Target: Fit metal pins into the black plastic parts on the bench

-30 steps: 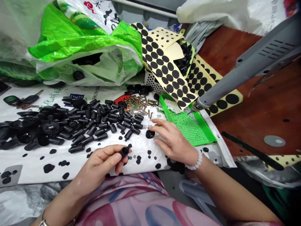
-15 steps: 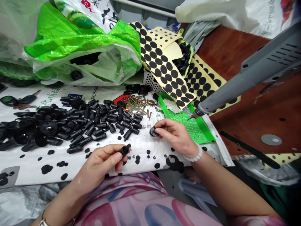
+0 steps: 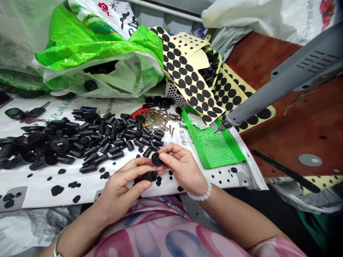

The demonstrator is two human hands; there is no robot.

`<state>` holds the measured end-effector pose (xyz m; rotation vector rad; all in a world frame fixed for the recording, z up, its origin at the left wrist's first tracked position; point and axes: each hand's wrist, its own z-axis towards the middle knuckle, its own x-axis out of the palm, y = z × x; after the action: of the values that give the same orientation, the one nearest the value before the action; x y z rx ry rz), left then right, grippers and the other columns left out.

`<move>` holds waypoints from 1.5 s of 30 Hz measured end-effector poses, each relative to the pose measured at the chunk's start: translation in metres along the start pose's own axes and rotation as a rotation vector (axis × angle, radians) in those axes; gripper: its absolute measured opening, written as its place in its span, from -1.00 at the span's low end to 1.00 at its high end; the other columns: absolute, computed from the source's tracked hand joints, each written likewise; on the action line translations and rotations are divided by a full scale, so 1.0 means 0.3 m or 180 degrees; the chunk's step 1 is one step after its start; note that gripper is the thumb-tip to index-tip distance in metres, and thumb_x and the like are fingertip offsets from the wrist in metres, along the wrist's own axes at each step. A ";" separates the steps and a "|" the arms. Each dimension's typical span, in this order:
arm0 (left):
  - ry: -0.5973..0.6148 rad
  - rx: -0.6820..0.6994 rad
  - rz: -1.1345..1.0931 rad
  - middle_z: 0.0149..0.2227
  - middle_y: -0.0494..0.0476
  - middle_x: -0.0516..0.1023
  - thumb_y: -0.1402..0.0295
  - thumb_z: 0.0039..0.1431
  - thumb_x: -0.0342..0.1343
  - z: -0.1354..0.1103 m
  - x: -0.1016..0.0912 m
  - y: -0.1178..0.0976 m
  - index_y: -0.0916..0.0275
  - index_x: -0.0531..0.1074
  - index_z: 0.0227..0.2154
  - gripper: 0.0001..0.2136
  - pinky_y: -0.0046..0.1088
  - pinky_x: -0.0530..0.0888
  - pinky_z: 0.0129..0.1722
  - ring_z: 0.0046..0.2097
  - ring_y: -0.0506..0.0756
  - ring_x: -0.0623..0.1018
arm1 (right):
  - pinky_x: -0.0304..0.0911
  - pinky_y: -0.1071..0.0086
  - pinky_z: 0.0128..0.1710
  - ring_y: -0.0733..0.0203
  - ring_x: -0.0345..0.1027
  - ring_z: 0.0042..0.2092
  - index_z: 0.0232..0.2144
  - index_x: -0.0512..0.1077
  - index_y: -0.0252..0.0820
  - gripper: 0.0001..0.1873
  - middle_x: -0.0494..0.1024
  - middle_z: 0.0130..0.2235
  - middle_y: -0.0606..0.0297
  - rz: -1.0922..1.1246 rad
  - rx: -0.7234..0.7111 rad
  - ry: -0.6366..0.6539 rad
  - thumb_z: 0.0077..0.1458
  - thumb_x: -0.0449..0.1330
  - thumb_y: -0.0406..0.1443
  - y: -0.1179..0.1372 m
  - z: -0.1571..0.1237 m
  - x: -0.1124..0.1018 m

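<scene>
My left hand (image 3: 122, 187) grips a short black plastic cylinder (image 3: 149, 176) between thumb and fingers, just above my lap. My right hand (image 3: 180, 167) pinches a small round black cap (image 3: 157, 159) and holds it right above the cylinder's end, fingertips of both hands almost touching. Both hands hover over a white printed sheet (image 3: 40, 185) spotted with black dots. A pile of similar black cylinders (image 3: 107, 141) lies just beyond the hands.
A green perforated tray (image 3: 214, 146) sits to the right, with a grey electric screwdriver (image 3: 278, 85) hanging over it. Small metal pins (image 3: 158, 121) lie beyond the pile. Yellow sheets of black round pads (image 3: 187, 78), a green bag (image 3: 93, 53) and larger black parts (image 3: 40, 144) surround them.
My right hand picked a round black cap off the sheet and carried it left to my left hand, which turned the cylinder and rose slightly to meet it.
</scene>
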<state>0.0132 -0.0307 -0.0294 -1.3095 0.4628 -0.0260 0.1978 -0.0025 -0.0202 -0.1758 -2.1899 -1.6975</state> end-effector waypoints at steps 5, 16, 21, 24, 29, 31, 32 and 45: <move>-0.0165 0.0543 0.0504 -0.12 0.08 0.55 0.45 0.12 0.11 -0.026 -0.019 0.007 0.08 0.48 -0.14 -0.75 -0.49 0.47 -0.09 -0.10 0.07 0.54 | 0.41 0.51 -0.47 0.41 0.42 -0.51 -0.35 0.42 -0.25 -0.71 0.50 -0.49 0.38 -0.0208 0.0035 0.0313 -0.11 0.34 -0.20 0.017 -0.027 0.013; 0.0087 0.0890 0.0809 -0.08 0.03 0.55 0.47 0.09 0.14 -0.059 -0.051 0.007 0.01 0.42 -0.07 -0.66 -0.59 0.46 -0.09 -0.09 0.04 0.55 | 0.22 0.54 -0.43 0.46 0.19 -0.45 -0.01 0.34 -0.26 -0.54 0.34 -0.40 0.41 -0.1360 -0.0557 0.1481 0.00 0.24 -0.37 0.061 -0.056 -0.045; 0.0294 0.0950 0.0795 -0.06 0.06 0.53 0.47 0.13 0.09 -0.064 -0.056 0.008 0.03 0.39 -0.05 -0.68 -0.57 0.48 -0.13 -0.09 0.06 0.55 | 0.26 0.49 -0.39 0.43 0.22 -0.42 -0.10 0.38 -0.30 -0.60 0.35 -0.30 0.32 -0.1870 -0.1029 0.1705 -0.04 0.29 -0.37 0.077 -0.047 -0.045; 0.0363 0.0989 0.0981 -0.06 0.06 0.52 0.44 0.16 0.07 -0.060 -0.059 0.000 0.05 0.38 -0.06 -0.71 -0.59 0.48 -0.13 -0.09 0.04 0.55 | 0.28 0.49 -0.38 0.42 0.22 -0.42 -0.13 0.37 -0.28 -0.60 0.37 -0.33 0.34 -0.1826 -0.1022 0.1603 -0.06 0.32 -0.35 0.079 -0.048 -0.040; 0.0282 0.1156 0.1406 -0.06 0.04 0.50 0.42 0.19 0.03 -0.052 -0.063 -0.006 0.09 0.35 -0.05 -0.73 -0.66 0.46 -0.11 -0.10 -0.01 0.55 | 0.26 0.49 -0.44 0.43 0.20 -0.48 -0.16 0.37 -0.32 -0.56 0.39 -0.37 0.33 -0.2065 -0.1285 0.1127 -0.08 0.35 -0.25 0.084 -0.065 -0.026; 0.0256 0.1231 0.1492 -0.07 0.05 0.51 0.40 0.20 0.02 -0.052 -0.065 -0.004 0.12 0.36 -0.06 -0.76 -0.68 0.44 -0.10 -0.10 -0.02 0.55 | 0.26 0.49 -0.46 0.43 0.21 -0.50 -0.18 0.38 -0.31 -0.56 0.39 -0.36 0.32 -0.2191 -0.1371 0.1020 -0.08 0.35 -0.20 0.088 -0.072 -0.021; 0.0249 0.1269 0.1523 -0.08 0.05 0.51 0.40 0.21 0.02 -0.052 -0.067 -0.003 0.13 0.36 -0.07 -0.77 -0.69 0.44 -0.09 -0.10 -0.03 0.55 | 0.26 0.49 -0.46 0.44 0.21 -0.50 -0.19 0.39 -0.31 -0.55 0.39 -0.36 0.32 -0.2233 -0.1425 0.0999 -0.09 0.35 -0.17 0.090 -0.074 -0.020; 0.0303 0.0897 0.0931 -0.04 -0.06 0.50 0.44 0.15 0.08 -0.075 -0.079 0.013 0.05 0.42 -0.10 -0.74 -0.73 0.40 -0.05 -0.08 -0.06 0.53 | 0.22 0.49 -0.42 0.40 0.17 -0.46 -0.18 0.37 -0.31 -0.60 0.34 -0.39 0.35 -0.2594 -0.1972 0.1213 0.00 0.29 -0.16 0.109 -0.071 -0.013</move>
<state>-0.0169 -0.0438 -0.0296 -0.9583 0.7025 0.0881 0.2162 -0.0137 0.0128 0.9254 -1.4576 -2.5178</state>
